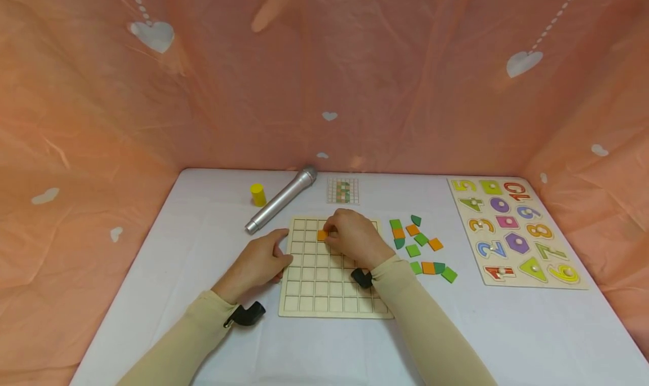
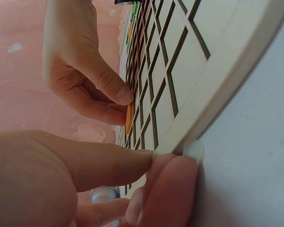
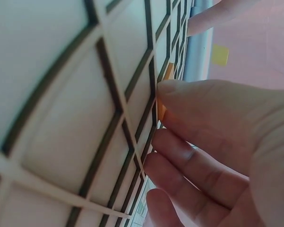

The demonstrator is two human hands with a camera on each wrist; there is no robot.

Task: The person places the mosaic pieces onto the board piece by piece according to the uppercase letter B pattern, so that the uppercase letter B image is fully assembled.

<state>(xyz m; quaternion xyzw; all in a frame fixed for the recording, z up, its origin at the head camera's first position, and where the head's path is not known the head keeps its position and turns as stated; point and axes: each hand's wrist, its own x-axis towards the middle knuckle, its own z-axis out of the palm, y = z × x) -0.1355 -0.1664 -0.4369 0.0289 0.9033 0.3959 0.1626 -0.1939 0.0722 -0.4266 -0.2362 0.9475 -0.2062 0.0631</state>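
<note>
My right hand (image 1: 355, 238) pinches an orange square tile (image 1: 321, 236) between thumb and fingers, at a cell in the upper part of a wooden grid board (image 1: 307, 304). The right wrist view shows the tile (image 3: 161, 109) standing against the grid lines, partly covered by the thumb. On the board's left side, my left hand (image 1: 257, 260) grips the edge. In the left wrist view its thumb (image 2: 118, 158) lies on the rim and a fingertip presses the side. The cells under my right hand are hidden.
Right of the board lie several loose green and orange tiles (image 1: 413, 251). A wooden number puzzle (image 1: 469, 217) stands farther right. Behind the board are a small pattern card (image 1: 332, 190), a silver microphone (image 1: 279, 202) and a yellow cylinder (image 1: 258, 195). An orange curtain (image 1: 355, 93) rises behind.
</note>
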